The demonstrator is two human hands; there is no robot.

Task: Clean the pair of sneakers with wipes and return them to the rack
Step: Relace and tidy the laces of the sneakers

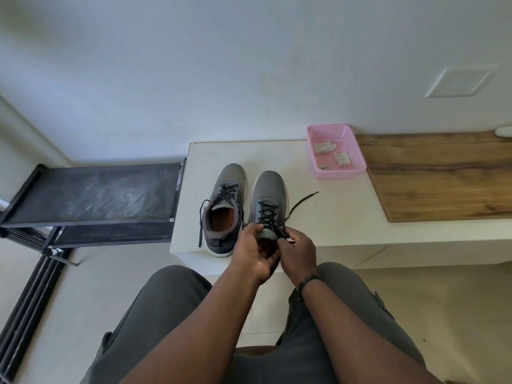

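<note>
Head view: bench [346, 217] at center, rack [91, 195] at nine o'clock — bare, awaiting the pair. Basket [353, 151] at two o'clock keeps used wipes [324, 147] contained. Two sneakers stand side by side; left sneaker [224, 209] untouched, laces loose. Both hands work the right sneaker [270, 200] — left hand [253, 252] steadies its tongue, right hand [297, 252] pinches a lace [300, 202], probably tidying before racking.

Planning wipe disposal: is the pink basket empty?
Not empty. The pink basket holds crumpled used wipes.
</note>
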